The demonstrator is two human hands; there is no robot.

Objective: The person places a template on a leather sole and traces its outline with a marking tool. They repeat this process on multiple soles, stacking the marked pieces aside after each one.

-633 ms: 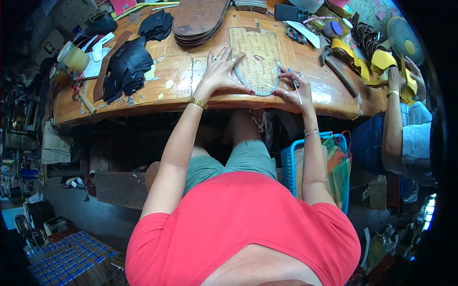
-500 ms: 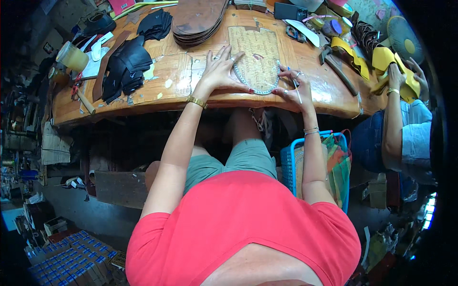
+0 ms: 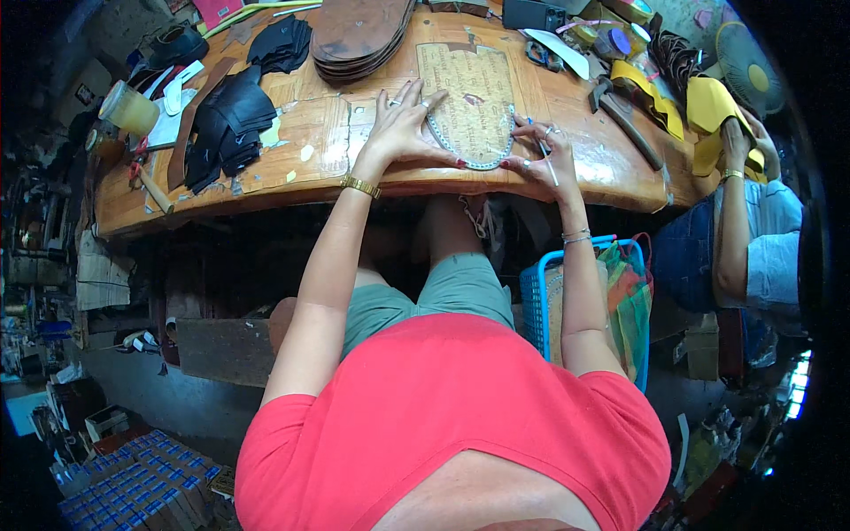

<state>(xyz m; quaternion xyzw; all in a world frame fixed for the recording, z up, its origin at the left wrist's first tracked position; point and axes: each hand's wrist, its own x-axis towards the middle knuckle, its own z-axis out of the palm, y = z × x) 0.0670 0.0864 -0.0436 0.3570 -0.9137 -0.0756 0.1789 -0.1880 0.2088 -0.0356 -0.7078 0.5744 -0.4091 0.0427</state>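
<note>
Near the front edge of the surface (image 3: 323, 133) lies the tan panel (image 3: 469, 84), its rounded end toward the person. The left hand (image 3: 398, 130) spreads its fingers, unclenched, along one side; the right hand (image 3: 542, 157), grasping a white stick (image 3: 552, 170), touches the other. Even, light pressure should prevent slipping.

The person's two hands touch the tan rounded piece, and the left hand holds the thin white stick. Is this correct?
Not quite: the head view shows the right hand holding the thin white stick, not the left hand. Both touch the tan rounded piece.
</note>
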